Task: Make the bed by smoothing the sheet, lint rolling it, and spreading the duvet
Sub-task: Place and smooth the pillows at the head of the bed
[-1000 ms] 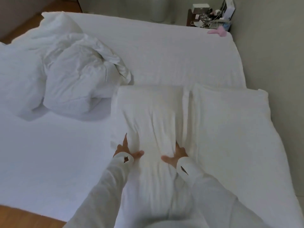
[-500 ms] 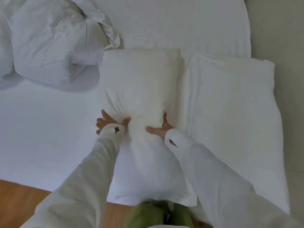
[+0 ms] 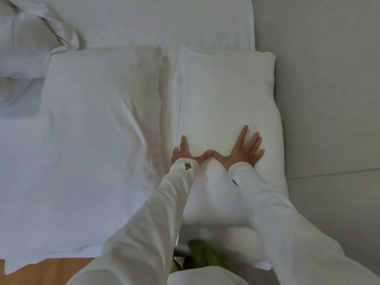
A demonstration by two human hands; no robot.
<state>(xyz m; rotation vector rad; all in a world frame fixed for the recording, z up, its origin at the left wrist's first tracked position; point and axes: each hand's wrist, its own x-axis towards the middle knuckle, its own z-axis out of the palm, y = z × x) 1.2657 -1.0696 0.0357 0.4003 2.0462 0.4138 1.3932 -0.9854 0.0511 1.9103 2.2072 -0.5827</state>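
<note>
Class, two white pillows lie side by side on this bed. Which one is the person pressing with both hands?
The pillow nearest the wall: the left hand and right hand lie flat on it with fingers spread. The other pillow, beside the crumpled duvet, is untouched.

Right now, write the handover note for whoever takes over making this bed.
Left hand: open, fingers spread, pressing flat on the right pillow.
Right hand: open, flat on the same pillow; the two thumbs touch.
Left pillow lies beside it, with some creases toward its right edge.
Duvet is bunched in a heap at the far left of the bed, not spread.
Sheet looks fairly smooth where it shows past the pillows.
No lint roller in view.
Done: both pillows lie side by side on the bed.
Left: finish smoothing, lint roll the sheet, spread the duvet.
</note>
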